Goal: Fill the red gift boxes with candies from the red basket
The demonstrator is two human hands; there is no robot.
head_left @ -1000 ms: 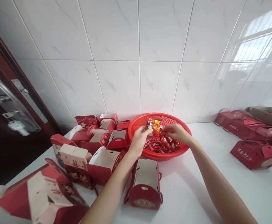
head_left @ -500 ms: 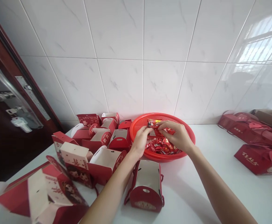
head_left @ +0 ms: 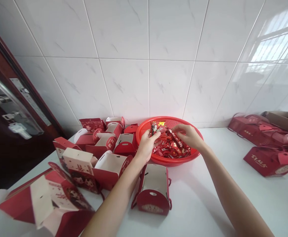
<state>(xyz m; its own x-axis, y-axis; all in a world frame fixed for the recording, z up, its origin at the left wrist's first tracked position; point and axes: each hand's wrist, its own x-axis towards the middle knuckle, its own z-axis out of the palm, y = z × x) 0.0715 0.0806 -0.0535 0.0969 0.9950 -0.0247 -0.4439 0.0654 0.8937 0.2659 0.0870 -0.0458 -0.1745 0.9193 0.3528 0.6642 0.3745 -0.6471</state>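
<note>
My left hand [head_left: 145,146] is closed around a few wrapped candies [head_left: 156,127], one with a gold and red wrapper, over the left side of a red plastic colander [head_left: 144,126]. Inside the colander lies a heap of red-wrapped candies [head_left: 170,149]. My right hand [head_left: 188,135] is over the right side, fingertips pinched at a long, narrow red candy packet [head_left: 175,138]; its far end reaches down to the heap. Right in front of the colander stands an open red gift box [head_left: 155,184] with a pale inside and cord handles.
Several open red gift boxes [head_left: 110,164] crowd the left of the white table [head_left: 195,204], with an unfolded one [head_left: 37,200] nearest me. Closed red boxes [head_left: 269,161] stand at the right. A tiled wall [head_left: 124,89] rises behind; a dark door [head_left: 0,131] with keys is at left.
My right hand moved in to the left hand, then drew back right and now has the narrow packet at its fingertips. The gold packet in my left hand has sunk lower in its grip.
</note>
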